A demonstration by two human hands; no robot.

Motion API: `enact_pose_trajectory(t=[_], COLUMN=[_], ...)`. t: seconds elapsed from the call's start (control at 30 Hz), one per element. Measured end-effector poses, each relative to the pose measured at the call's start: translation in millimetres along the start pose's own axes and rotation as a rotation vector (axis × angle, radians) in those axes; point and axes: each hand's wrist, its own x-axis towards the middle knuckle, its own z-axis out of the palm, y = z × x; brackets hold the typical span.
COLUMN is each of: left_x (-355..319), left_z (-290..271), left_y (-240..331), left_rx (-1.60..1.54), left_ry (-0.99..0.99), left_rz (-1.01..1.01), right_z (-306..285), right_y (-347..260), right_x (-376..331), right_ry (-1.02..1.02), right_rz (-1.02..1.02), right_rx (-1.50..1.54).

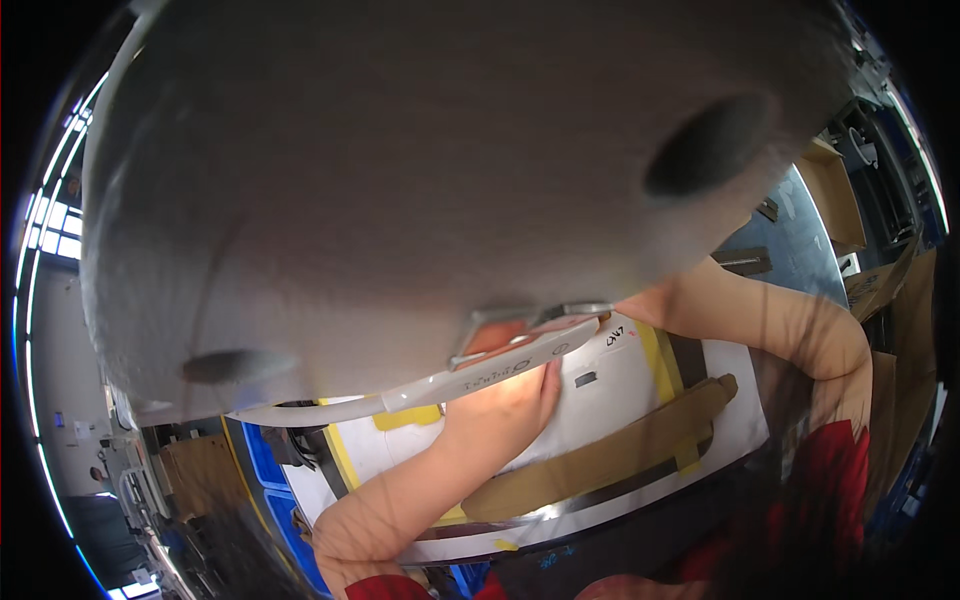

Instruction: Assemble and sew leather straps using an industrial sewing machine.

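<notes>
Across most of the view a large grey dome-shaped object (400, 190) blocks the worktop (620, 400). Left hand (505, 400) lies flat, fingers spread, on white sheeting; right hand is hidden behind the dome, its state unclear. Brown cardboard strip (610, 455) lies nearby.

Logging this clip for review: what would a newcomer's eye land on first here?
A huge grey rounded object with two dark oval recesses fills the upper picture, very close to the camera. Below it, the left hand presses on a white sheet on the table. The right hand is hidden behind the grey object; a brown cardboard strip lies nearer the person.
</notes>
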Motion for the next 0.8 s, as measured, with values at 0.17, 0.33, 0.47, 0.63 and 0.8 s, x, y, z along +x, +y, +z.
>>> enact_pose_trajectory(t=[0.17, 0.33, 0.47, 0.63, 0.8], left_x=[-5, -7, -6, -4, -5], left_z=[4, 2, -1, 0, 0], left_y=[-3, -7, -5, -4, -4], left_rx=[0.075, 0.08, 0.07, 0.048, 0.075], left_ry=[-0.023, 0.009, -0.033, -0.053, -0.026], left_rz=[0.021, 0.055, 0.036, 0.027, 0.017], right_z=[-1, 1, -7, -16, -4], right_y=[-9, -19, -20, -24, -27], right_x=[-4, 3, 3, 4, -1], right_ry=[0.052, 0.074, -0.002, -0.016, -0.008], right_rz=[0.067, 0.225, 0.264, 0.345, 0.046], right_rx=[0.005, 0.063, 0.118, 0.112, -0.008])
